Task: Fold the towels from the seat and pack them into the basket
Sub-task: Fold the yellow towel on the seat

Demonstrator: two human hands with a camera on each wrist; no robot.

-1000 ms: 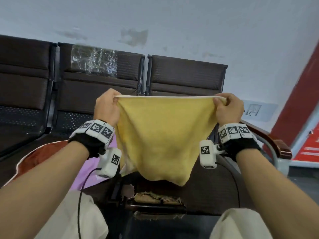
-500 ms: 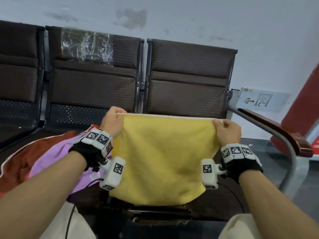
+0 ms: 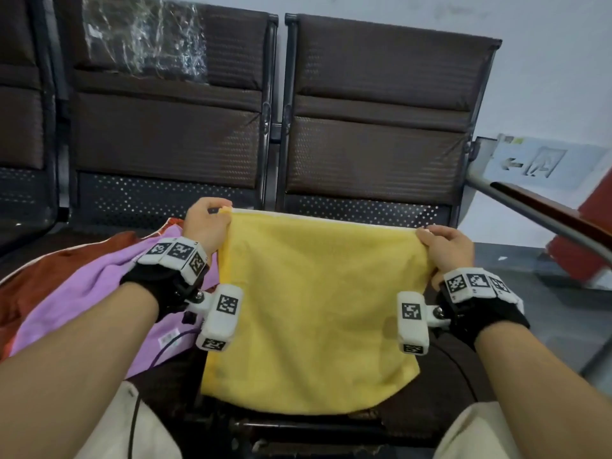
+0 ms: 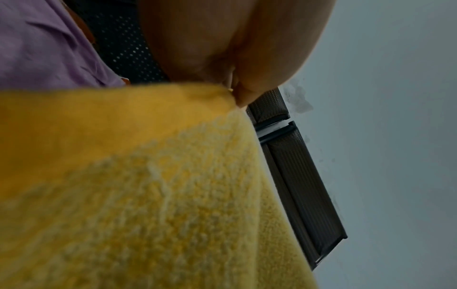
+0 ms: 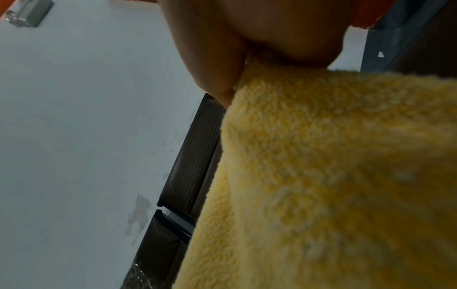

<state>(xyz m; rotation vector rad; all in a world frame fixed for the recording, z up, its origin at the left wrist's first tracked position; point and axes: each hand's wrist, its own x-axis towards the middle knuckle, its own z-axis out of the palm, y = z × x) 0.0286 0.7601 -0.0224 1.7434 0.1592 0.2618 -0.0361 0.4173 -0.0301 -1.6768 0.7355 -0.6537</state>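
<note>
Left hand (image 3: 207,226) and right hand (image 3: 445,248) each pinch a top corner of the yellow towel (image 3: 314,313), stretched flat above the seat (image 3: 440,376) front edge; spreading seems underway, and folding next needs corners brought together.

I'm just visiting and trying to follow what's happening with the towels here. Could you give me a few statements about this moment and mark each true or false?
1. Both hands pinch the top corners of the yellow towel. True: the left hand and the right hand each hold one corner.
2. A purple towel lies to the left of the yellow one. True.
3. The yellow towel is already folded into a small square. False: it is spread out flat between the hands.
4. A basket stands on the seat beside the towels. False: no basket shows in any view.
5. The left hand is empty. False: it grips the towel's corner.
</note>
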